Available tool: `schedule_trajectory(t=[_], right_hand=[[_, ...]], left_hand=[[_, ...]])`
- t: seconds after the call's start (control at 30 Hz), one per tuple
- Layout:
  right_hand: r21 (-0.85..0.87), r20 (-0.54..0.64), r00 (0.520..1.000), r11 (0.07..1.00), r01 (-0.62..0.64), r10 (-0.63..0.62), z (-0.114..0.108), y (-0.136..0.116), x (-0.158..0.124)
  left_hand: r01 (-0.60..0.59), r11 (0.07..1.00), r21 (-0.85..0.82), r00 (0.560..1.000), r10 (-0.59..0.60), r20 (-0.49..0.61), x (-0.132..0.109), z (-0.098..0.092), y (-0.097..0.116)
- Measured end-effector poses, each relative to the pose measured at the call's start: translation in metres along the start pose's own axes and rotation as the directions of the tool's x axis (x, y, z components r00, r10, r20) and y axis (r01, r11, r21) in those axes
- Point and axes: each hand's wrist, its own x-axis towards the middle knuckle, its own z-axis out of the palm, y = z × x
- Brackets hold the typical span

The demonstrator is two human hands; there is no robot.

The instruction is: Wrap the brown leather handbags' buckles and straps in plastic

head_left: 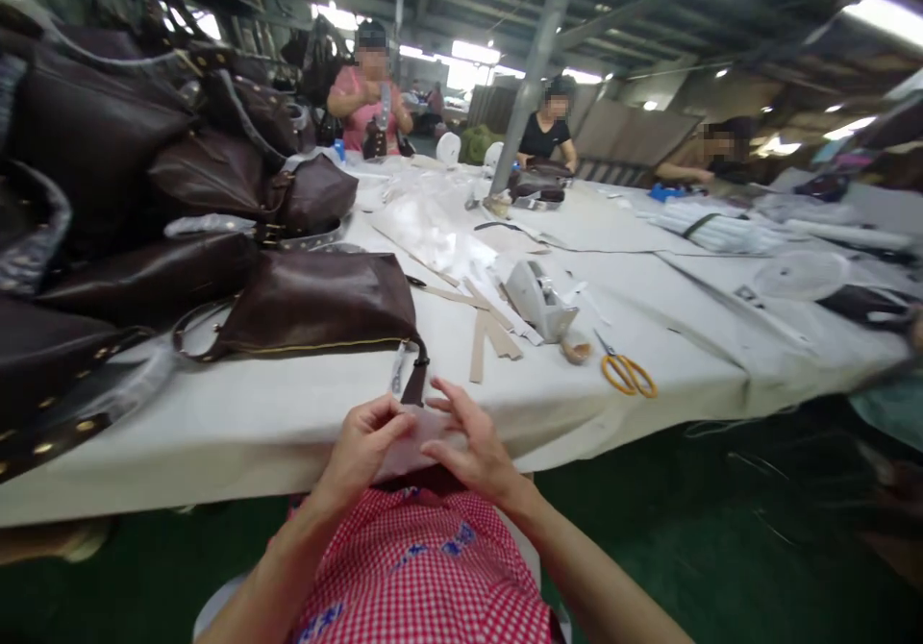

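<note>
At the table's front edge my left hand [369, 440] is closed, thumb against fingers, on a thin, pale, see-through sheet [422, 437]. My right hand [472, 444] is beside the sheet's other side with its fingers apart; whether a fingertip touches it I cannot tell. Just beyond the hands, a dark brown strap [414, 384] runs down from a dark brown leather bag [324, 303] lying on its side. The strap's lower end is hidden behind the sheet and hands.
Brown bags [93, 125] are heaped on the left. Tan strips [490, 332], a tape dispenser [539, 300] and orange-handled scissors [629, 375] lie on the white-covered table [649, 308]. A grey post [537, 67] rises beyond. Several people work across the table.
</note>
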Motion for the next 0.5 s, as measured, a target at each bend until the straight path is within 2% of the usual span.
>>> schedule_trajectory(t=[0.03,0.1,0.17,0.23,0.3,0.37,0.43,0.5], right_hand=[[0.104,-0.034,0.99,0.986,-0.134,0.138,0.0,0.001,0.0],[0.303,-0.057,0.935,0.899,-0.318,0.35,-0.002,0.004,-0.001],[0.472,-0.097,0.879,0.799,-0.373,0.467,-0.007,0.008,-0.004],[0.589,-0.18,0.837,0.738,-0.329,0.516,-0.016,0.016,-0.013],[0.629,-0.289,0.787,0.728,-0.273,0.545,-0.027,0.029,-0.028],[0.636,-0.374,0.724,0.729,-0.254,0.579,-0.035,0.044,-0.05],[0.644,-0.424,0.652,0.716,-0.27,0.628,-0.04,0.061,-0.074],[0.641,-0.445,0.595,0.702,-0.311,0.67,-0.043,0.077,-0.096]], left_hand=[[-0.017,1.0,0.014,1.0,0.017,0.016,0.003,0.007,0.0],[-0.069,0.996,0.061,0.996,0.065,0.068,0.011,0.024,0.002],[-0.152,0.976,0.158,0.981,0.129,0.147,0.022,0.042,0.006],[-0.299,0.908,0.295,0.94,0.227,0.256,0.038,0.065,0.013],[-0.491,0.763,0.421,0.857,0.337,0.389,0.06,0.096,0.023],[-0.645,0.56,0.52,0.756,0.373,0.538,0.087,0.135,0.031],[-0.725,0.344,0.596,0.688,0.325,0.649,0.115,0.179,0.032],[-0.754,0.188,0.629,0.656,0.258,0.709,0.142,0.221,0.028]])
